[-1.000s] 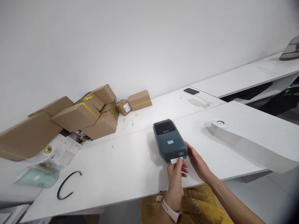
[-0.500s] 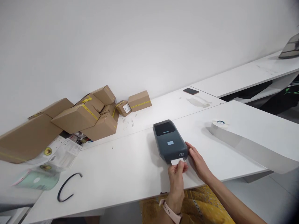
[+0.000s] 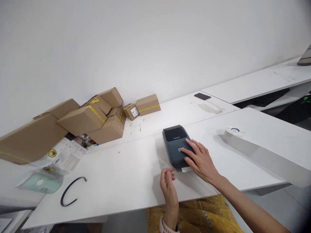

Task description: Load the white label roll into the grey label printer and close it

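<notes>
While the printer (image 3: 173, 157) sits on the table (image 3: 109, 181) | right hand (image 3: 201, 162): grip spread open across its top, finger at button (image 3: 180, 149) | left hand (image 3: 168, 183): grip half-curled, empty, near the paper (image 3: 186, 169).

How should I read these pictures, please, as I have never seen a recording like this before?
There is no robot here: you see a person's bare hands, through one camera worn on the head, looking forward and down. The right hand lies on a dark device, one of its fingers at the pale button. A white slip sticks out in front. The left hand is curled nearby, with nothing visibly held. On the white table are cardboard boxes, a phone, a curved black band and a white roll.
</notes>
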`<state>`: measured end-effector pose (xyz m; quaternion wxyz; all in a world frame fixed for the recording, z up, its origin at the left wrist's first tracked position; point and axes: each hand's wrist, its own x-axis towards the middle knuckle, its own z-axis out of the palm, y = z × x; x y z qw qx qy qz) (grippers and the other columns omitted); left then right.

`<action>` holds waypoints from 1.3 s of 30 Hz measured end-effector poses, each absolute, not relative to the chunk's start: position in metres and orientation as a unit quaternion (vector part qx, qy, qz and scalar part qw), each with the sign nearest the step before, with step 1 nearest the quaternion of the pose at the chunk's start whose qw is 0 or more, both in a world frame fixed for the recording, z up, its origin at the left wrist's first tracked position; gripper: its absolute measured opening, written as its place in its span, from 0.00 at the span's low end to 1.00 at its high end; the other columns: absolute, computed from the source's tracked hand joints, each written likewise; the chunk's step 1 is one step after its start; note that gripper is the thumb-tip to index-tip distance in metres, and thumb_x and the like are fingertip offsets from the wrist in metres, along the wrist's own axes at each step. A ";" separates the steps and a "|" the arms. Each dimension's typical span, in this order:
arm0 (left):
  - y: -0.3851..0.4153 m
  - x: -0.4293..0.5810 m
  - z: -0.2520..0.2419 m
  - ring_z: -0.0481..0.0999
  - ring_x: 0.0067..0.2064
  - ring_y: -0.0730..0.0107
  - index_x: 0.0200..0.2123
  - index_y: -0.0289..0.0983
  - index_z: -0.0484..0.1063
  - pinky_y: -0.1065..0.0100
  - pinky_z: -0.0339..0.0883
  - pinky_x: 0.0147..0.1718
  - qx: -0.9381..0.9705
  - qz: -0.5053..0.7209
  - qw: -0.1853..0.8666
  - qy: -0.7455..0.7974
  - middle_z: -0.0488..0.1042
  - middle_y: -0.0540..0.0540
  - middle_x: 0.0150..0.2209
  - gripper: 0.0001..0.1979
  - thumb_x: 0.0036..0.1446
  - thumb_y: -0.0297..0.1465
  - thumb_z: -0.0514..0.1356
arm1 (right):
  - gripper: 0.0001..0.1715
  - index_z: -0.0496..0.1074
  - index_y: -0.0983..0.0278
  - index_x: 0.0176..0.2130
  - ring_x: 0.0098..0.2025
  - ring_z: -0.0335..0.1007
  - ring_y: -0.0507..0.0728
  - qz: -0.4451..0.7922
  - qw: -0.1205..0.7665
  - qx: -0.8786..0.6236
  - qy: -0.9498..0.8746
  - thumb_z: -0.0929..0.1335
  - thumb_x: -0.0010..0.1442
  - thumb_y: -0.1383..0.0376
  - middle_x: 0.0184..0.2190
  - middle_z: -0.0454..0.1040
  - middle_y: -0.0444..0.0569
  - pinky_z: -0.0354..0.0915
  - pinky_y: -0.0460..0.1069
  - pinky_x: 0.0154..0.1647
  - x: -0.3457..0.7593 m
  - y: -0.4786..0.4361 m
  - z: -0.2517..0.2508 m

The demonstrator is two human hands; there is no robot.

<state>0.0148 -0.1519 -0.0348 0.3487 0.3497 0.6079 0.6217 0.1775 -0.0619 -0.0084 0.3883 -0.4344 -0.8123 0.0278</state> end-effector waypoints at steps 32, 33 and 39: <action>-0.084 0.011 0.040 0.52 0.69 0.64 0.65 0.44 0.58 0.63 0.50 0.66 0.464 0.635 0.298 0.541 0.55 0.48 0.68 0.27 0.66 0.45 0.51 | 0.30 0.56 0.53 0.65 0.70 0.44 0.59 0.225 0.534 -0.438 -0.688 0.56 0.68 0.48 0.69 0.52 0.48 0.46 0.60 0.70 0.186 -0.022 0.032; -0.077 0.009 0.045 0.53 0.69 0.64 0.64 0.44 0.60 0.63 0.51 0.66 0.468 0.638 0.295 0.536 0.57 0.47 0.68 0.26 0.66 0.45 0.50 | 0.31 0.56 0.54 0.65 0.70 0.46 0.59 0.222 0.537 -0.431 -0.691 0.55 0.68 0.48 0.68 0.54 0.49 0.46 0.60 0.69 0.184 -0.011 0.039; -0.044 -0.003 0.043 0.66 0.61 0.64 0.56 0.40 0.68 0.63 0.61 0.59 0.478 0.622 0.260 0.563 0.69 0.43 0.60 0.19 0.66 0.38 0.49 | 0.36 0.61 0.58 0.62 0.64 0.58 0.61 0.290 0.556 -0.406 -0.665 0.54 0.66 0.42 0.62 0.64 0.52 0.54 0.58 0.65 0.167 0.049 0.066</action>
